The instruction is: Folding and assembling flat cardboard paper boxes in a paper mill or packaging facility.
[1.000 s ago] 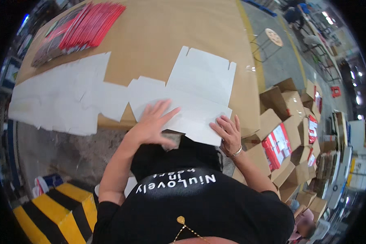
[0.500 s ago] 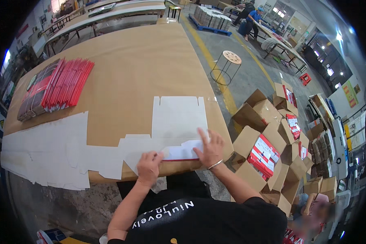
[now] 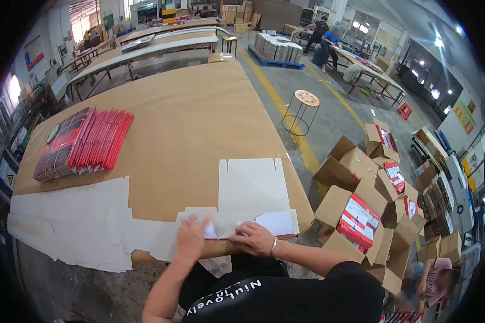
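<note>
On the near right edge of the table lies a flat white card piece (image 3: 276,222) with a thin red lower edge. My right hand (image 3: 255,239) rests across its middle, fingers curled and pressed together on it. My left hand (image 3: 191,237) is at the card's left end, its fingers smeared by motion, so their grip is unclear. Beneath and beyond the card lie white cardboard sheets, one a notched rectangle (image 3: 253,185). The part of the card under my right hand is hidden.
Torn white cardboard (image 3: 70,220) covers the table's near left. Behind it sits a bundle of red-edged flat pieces (image 3: 99,141) beside a strapped stack (image 3: 62,145). Open cartons (image 3: 328,207) with red-and-white packs stand right of the table. A round stool (image 3: 307,98) is beyond; people sit or work farther off.
The head view has tilted, so the table sits lower in the picture. My right hand has slid left along the card, its spread fingers now curled. My left hand now moves quickly at the left end.
</note>
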A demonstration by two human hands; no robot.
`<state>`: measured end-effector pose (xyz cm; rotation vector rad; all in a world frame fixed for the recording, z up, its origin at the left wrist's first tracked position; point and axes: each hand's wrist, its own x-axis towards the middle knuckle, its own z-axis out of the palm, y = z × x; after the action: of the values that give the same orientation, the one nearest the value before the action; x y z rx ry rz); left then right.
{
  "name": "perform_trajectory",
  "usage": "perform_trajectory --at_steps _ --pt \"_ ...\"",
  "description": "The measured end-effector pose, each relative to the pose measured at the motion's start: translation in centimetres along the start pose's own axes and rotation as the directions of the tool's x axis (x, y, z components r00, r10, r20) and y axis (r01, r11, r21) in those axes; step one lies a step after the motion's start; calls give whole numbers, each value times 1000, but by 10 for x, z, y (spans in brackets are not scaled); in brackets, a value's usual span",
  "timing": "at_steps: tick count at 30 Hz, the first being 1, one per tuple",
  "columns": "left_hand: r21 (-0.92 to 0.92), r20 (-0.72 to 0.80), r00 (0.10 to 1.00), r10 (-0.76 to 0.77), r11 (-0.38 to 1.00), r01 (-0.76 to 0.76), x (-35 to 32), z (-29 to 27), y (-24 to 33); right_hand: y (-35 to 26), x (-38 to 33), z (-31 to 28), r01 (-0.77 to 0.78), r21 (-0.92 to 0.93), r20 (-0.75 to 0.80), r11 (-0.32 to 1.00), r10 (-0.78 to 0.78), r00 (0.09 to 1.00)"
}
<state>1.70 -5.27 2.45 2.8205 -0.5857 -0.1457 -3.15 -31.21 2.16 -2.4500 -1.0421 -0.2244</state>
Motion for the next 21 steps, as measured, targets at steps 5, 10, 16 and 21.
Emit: perform_trajectory --at_steps 5,10,16,21 --pt "203 26 986 162 965 -164 -37 -11 50 -37 -30 -11 -1 129 -192 992 26 981" --pt "284 56 981 185 939 -193 -33 41 82 -65 -52 20 -312 617 786 -723 548 285" --pt "247 -63 948 311 925 -287 -36 45 109 -50 -66 23 -446 852 421 -275 866 271" --pt "-121 -117 869 481 862 -493 -28 12 90 -41 -26 -5 -489 403 -492 774 634 597"
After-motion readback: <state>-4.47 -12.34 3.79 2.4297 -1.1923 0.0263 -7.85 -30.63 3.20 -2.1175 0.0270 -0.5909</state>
